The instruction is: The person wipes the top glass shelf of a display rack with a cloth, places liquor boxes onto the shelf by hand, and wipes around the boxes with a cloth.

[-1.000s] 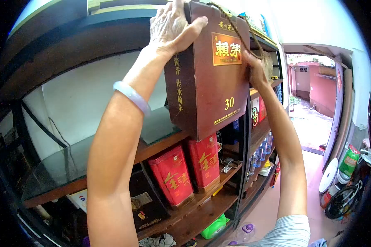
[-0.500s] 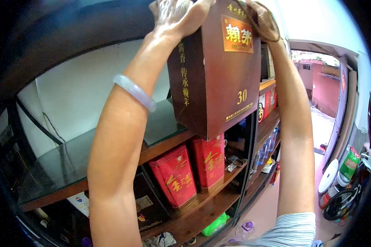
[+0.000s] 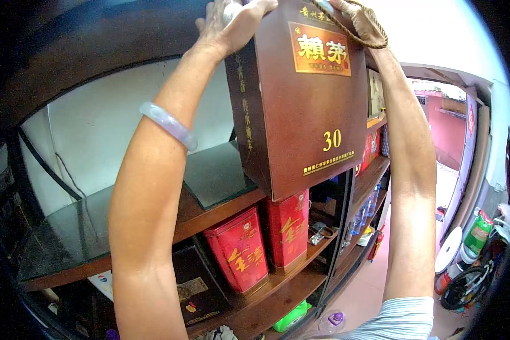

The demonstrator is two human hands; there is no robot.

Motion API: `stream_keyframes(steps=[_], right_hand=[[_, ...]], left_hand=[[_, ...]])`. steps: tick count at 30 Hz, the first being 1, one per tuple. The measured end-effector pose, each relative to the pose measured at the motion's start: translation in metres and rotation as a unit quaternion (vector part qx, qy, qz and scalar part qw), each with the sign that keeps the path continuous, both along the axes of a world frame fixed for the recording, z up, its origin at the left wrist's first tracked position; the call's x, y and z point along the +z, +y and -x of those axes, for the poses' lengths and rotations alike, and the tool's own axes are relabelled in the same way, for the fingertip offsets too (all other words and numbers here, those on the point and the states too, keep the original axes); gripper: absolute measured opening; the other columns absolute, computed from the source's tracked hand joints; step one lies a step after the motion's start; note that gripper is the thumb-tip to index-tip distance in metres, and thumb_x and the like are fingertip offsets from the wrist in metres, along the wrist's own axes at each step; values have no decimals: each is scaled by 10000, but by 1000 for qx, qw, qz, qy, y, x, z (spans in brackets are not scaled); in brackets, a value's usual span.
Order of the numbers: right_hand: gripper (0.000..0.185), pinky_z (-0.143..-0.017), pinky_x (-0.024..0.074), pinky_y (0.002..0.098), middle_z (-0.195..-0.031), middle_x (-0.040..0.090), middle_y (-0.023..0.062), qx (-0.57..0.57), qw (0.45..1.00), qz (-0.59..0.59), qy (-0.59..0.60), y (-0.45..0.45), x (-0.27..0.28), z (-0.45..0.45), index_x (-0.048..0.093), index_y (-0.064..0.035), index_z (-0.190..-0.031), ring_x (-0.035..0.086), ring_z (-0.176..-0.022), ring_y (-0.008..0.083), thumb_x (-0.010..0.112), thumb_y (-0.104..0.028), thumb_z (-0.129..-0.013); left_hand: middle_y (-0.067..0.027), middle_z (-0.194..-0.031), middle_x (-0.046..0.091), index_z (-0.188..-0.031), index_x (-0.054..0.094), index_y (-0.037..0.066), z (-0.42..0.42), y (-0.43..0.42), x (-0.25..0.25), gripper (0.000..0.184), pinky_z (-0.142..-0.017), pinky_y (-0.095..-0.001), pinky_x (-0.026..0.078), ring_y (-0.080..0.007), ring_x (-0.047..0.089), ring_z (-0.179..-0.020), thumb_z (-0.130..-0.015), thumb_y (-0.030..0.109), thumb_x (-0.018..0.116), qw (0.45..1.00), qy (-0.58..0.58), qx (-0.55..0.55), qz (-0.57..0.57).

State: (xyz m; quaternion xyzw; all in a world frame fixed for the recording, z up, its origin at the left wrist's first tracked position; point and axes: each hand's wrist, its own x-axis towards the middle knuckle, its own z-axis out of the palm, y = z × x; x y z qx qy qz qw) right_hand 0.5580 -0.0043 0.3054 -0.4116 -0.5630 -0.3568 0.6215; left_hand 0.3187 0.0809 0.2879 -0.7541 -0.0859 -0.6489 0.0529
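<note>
A brown gift bag (image 3: 306, 107) with gold lettering, the number 30 and an orange label hangs upright in front of me, cut off at the top of the view. My left hand (image 3: 232, 25) grips its upper left edge, thumb towards the front; the other fingers are partly hidden. At the upper right, my right hand (image 3: 360, 22) is closed on the bag's top edge, with the twisted rope handle (image 3: 345, 28) looped over it. The bag's lower part is in front of the wooden shelf edge (image 3: 215, 212). Whether its base touches the shelf I cannot tell.
Two red boxes (image 3: 238, 249) and a dark box (image 3: 204, 289) stand on the shelf below. A glass panel (image 3: 218, 173) covers the upper shelf. A purple-capped bottle (image 3: 333, 322) is on the floor. Bags and cleaning things (image 3: 477, 235) line the right wall.
The bag has turned so its front faces me more squarely, and it sits slightly lower and further left in view. Both hands have kept their hold.
</note>
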Motion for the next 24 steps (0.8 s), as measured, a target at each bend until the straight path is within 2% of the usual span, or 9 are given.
stream_keyframes(steps=[2,5,9,10,14,17,20,21,24], right_hand=[[393,-551,409,303,-633,593,62,-70,997,1,20,3,6,-4,676,-28,-764,525,-574,136,573,-396,-853],[425,-586,428,332,-660,611,90,45,996,61,39,9,9,-17,683,-36,-795,557,-621,166,518,-419,-876],[420,-599,434,352,-687,615,109,31,998,35,39,9,8,-24,679,-31,-810,564,-640,198,503,-407,-879],[419,-603,436,357,-693,615,114,27,998,31,41,8,8,-23,678,-30,-814,565,-645,206,500,-404,-880],[416,-615,441,377,-720,619,133,6,999,21,36,8,8,-17,674,-25,-830,572,-665,237,485,-392,-883],[414,-625,446,393,-740,622,147,-22,999,6,26,11,16,-24,671,-22,-841,577,-680,261,473,-383,-885],[413,-635,450,408,-760,625,161,-47,999,-4,21,15,19,-25,668,-18,-853,582,-695,285,462,-374,-887],[412,-638,451,413,-767,626,166,-57,998,-4,17,18,19,-25,667,-17,-857,584,-700,292,458,-371,-888],[411,-648,456,428,-787,628,180,-93,995,-23,8,31,18,-29,664,-13,-868,588,-714,316,447,-362,-890]], left_hand=[[-201,-1262,494,-1215,486,57,-1,-2,0,623,-1029,-516,236,-361,415,-1227,-754,474,535,1000,-13,11,12],[-214,-1291,467,-1255,448,50,0,-8,-4,657,-1045,-526,201,-366,389,-1249,-762,479,525,1000,4,22,19],[-223,-1341,409,-1317,365,17,-10,-16,-7,731,-1057,-527,178,-369,343,-1284,-777,491,504,997,-11,77,-4],[-230,-1372,366,-1344,325,0,1,-33,-9,766,-1071,-523,160,-361,312,-1308,-786,496,493,996,53,74,17],[-232,-1384,353,-1376,297,17,2,-33,-7,788,-1083,-512,149,-353,269,-1337,-788,508,485,995,69,77,10],[-232,-1389,348,-1338,357,-5,-14,18,10,759,-1079,-514,151,-355,287,-1325,-791,504,488,994,-48,79,-59],[-246,-1242,501,-1223,461,-58,13,19,7,703,-1076,-419,218,-349,442,-1216,-787,493,474,989,55,-121,-59],[-249,-1216,519,-1228,455,-54,16,21,8,708,-1071,-400,234,-347,456,-1204,-779,493,475,987,65,-128,-74],[-268,-1239,498,-1244,431,-59,14,-1,4,721,-1068,-422,235,-375,438,-1215,-766,478,480,998,24,64,-9]])
